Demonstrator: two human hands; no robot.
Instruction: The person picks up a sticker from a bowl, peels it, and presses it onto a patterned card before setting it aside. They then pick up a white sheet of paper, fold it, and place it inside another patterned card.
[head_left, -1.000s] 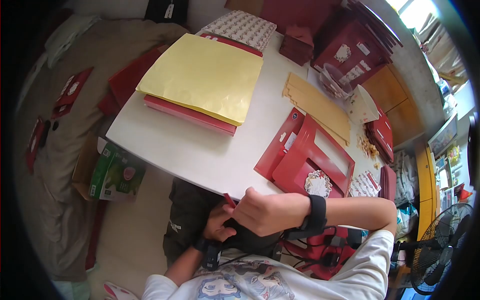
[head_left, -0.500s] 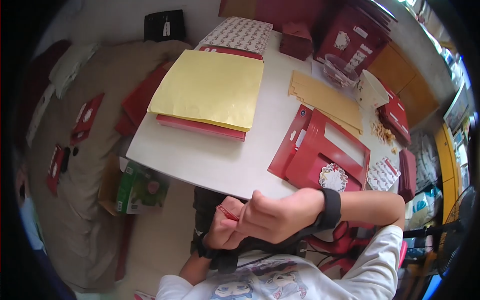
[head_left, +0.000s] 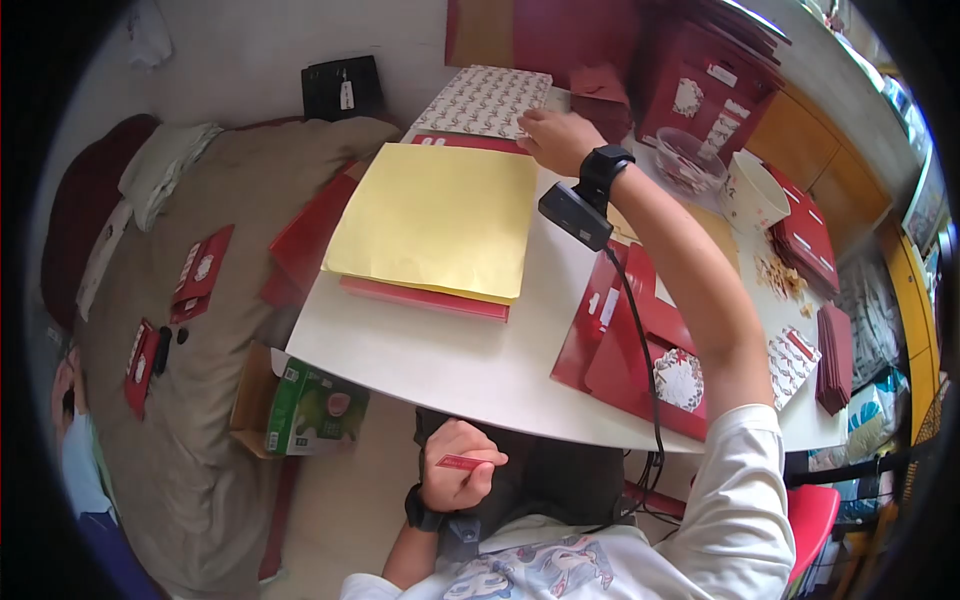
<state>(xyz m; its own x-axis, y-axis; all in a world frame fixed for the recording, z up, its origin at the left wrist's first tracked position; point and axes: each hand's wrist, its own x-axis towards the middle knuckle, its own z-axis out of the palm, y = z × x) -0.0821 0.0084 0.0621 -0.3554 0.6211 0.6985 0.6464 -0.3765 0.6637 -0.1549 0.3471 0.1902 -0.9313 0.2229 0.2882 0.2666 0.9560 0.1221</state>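
My left hand (head_left: 460,468) is closed in front of my body, below the table edge, with a small red label with pale print (head_left: 462,462) sticking out of its fingers. My right hand (head_left: 560,140) reaches over the table to the right edge of a white sheet with rows of small dark motifs (head_left: 485,100). Its fingers are partly stretched out, their tips at the sheet's edge. Near it lies a large yellow sheet (head_left: 440,215) on top of a red stack (head_left: 430,298). A black box-shaped device on a cable (head_left: 575,217) hangs from the right wrist.
Red paper bags with a floral label (head_left: 680,378) lie under my right forearm. Behind stand a clear plastic tub (head_left: 690,165), a white paper bucket (head_left: 752,192) and red folders (head_left: 805,235). Left are a green box (head_left: 322,405) and a bed (head_left: 240,330) holding red packets (head_left: 203,272).
My right hand has left my left hand and moved forward across the table to the patterned sheet. My left hand keeps the red label. The view has shifted slightly.
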